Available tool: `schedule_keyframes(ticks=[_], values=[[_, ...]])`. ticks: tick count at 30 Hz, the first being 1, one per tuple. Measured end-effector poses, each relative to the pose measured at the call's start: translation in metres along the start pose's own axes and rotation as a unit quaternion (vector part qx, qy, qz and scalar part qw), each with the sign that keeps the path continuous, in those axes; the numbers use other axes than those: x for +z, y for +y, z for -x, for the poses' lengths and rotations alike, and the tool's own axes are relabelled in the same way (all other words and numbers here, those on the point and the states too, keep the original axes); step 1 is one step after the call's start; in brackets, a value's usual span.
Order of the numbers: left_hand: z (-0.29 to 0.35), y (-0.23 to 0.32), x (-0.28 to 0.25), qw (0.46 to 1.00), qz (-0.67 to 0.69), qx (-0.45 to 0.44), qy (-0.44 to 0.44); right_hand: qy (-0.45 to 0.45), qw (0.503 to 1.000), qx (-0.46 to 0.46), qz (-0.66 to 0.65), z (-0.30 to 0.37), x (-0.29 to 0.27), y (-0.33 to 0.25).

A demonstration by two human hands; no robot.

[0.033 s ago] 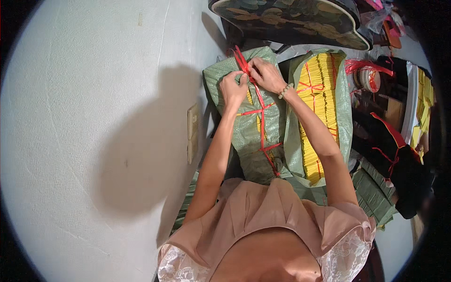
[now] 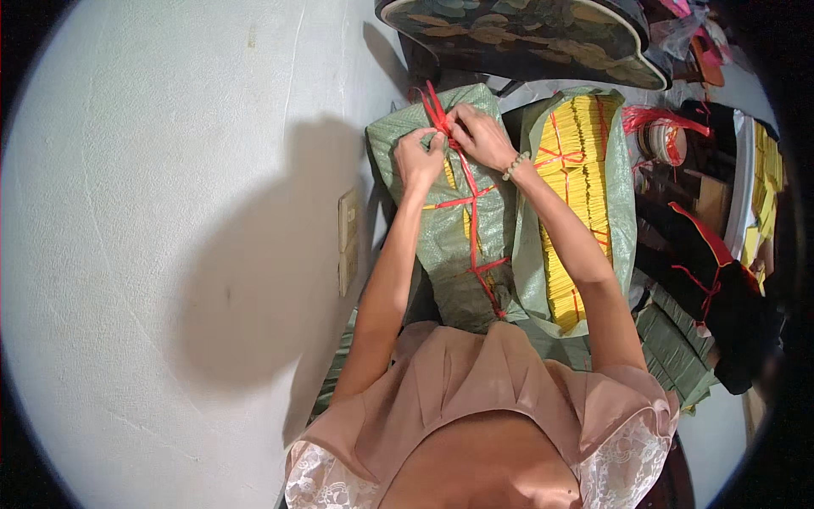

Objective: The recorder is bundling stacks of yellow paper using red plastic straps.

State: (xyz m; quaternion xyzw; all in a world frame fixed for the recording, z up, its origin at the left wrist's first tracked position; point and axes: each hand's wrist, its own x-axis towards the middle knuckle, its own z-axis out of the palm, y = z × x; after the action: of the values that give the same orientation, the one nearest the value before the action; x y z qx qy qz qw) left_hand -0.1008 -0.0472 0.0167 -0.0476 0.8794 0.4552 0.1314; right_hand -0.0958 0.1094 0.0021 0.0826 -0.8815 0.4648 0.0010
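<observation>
A green woven sack [image 2: 398, 127], folded around yellow bundles, lies lengthwise in front of me. Red plastic string [image 2: 472, 229] runs down its middle, with shorter bands crossing it. At the sack's far end, my left hand [image 2: 419, 159] pinches the red string beside a knot, fingers closed. My right hand [image 2: 480, 138], a beaded bracelet at its wrist, grips the string from the other side. Loose string ends stick up past my fingertips. The fingers partly hide the knot.
To the right stands an open green sack [image 2: 625, 212] packed with yellow paper bundles [image 2: 585, 127] tied in red. A dark patterned chair [image 2: 526, 38] is beyond. A pale wall [image 2: 170, 170] borders the left. Red strands [image 2: 661, 119] lie over a round tub [image 2: 666, 142] at right.
</observation>
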Motion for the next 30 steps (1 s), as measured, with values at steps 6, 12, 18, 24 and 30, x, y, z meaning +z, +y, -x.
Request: schedule_keyframes(ticks=[6, 12, 18, 24, 30], values=[[-0.019, -0.016, -0.005, 0.997, 0.049, -0.04, -0.053, 0.015, 0.996, -0.045, 0.075, 0.022, -0.007, -0.033], [-0.025, -0.01, -0.005, 0.982, 0.096, -0.102, -0.127, 0.051, 0.977, -0.073, 0.194, 0.027, 0.002, -0.027], [-0.018, -0.003, -0.01, 0.987, 0.077, -0.079, -0.119, 0.038, 0.982, -0.074, 0.168, 0.03, 0.008, -0.022], [-0.018, -0.017, 0.001, 0.999, 0.008, 0.026, -0.036, 0.028, 0.984, -0.103, 0.144, 0.038, -0.003, -0.018], [-0.016, -0.006, -0.007, 0.997, -0.012, 0.066, -0.034, 0.029, 0.971, -0.071, 0.228, 0.033, 0.003, -0.038]])
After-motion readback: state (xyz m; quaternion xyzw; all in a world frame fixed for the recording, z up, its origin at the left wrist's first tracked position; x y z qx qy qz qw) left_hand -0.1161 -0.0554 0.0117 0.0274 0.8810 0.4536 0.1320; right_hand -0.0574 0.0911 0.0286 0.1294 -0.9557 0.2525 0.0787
